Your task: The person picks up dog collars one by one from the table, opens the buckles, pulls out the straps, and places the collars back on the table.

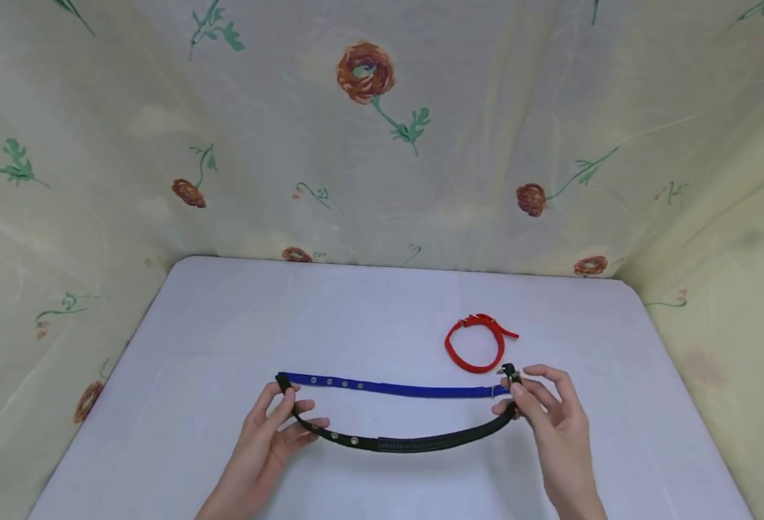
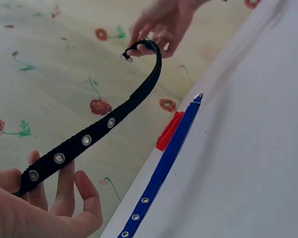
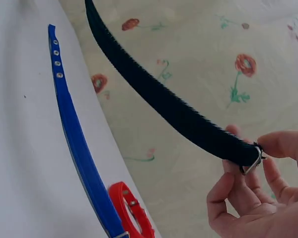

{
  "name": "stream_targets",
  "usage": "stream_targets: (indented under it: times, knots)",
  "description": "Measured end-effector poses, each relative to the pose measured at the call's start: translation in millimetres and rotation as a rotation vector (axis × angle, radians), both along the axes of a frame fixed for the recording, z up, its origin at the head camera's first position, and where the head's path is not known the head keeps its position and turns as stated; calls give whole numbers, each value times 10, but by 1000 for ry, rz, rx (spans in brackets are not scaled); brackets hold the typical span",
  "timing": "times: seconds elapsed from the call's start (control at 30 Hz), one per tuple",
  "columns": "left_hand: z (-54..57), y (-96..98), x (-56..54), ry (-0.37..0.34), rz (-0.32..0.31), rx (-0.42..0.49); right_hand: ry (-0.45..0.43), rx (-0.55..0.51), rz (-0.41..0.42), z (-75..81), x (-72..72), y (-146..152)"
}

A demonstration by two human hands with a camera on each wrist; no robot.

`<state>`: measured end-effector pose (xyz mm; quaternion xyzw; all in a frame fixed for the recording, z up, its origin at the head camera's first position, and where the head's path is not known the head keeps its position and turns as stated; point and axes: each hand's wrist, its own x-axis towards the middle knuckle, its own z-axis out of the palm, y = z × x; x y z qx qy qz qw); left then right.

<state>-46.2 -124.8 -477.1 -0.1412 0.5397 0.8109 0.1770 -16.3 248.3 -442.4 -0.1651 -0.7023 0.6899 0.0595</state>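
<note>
A black collar (image 1: 421,442) with metal eyelets is stretched between both hands, sagging in the middle. My left hand (image 1: 268,440) pinches its eyelet end between thumb and fingers. With thumb and fingertips, my right hand (image 1: 557,426) grips the end with the metal buckle (image 3: 253,161). Behind it on the table lies a blue collar (image 1: 414,391), unbuckled and laid out straight, its eyelets to the left and its metal buckle end near the right hand. In the left wrist view the black collar (image 2: 89,136) shows its row of eyelets beside the left fingers.
A red collar (image 1: 449,347), buckled into a loop, lies farther back on the white table (image 1: 330,310), right of centre. Cloth with a flower print (image 1: 258,130) hangs around the table's back and sides.
</note>
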Motion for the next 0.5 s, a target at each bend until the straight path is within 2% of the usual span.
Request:
stream_targets:
  times: [0.13,0.27,0.43,0.5]
  knots:
    - [-61,-36,-23,0,48,13,7,-63,-58,-41,9,123]
    - [-119,-83,-27,23,78,-6,-51,-84,-134,-87,-7,201]
    - [-151,-115,-61,33,130,-89,-137,-59,-232,-144,-29,251]
    - [-162,-116,-86,44,141,-137,-171,-11,-258,-172,-36,264]
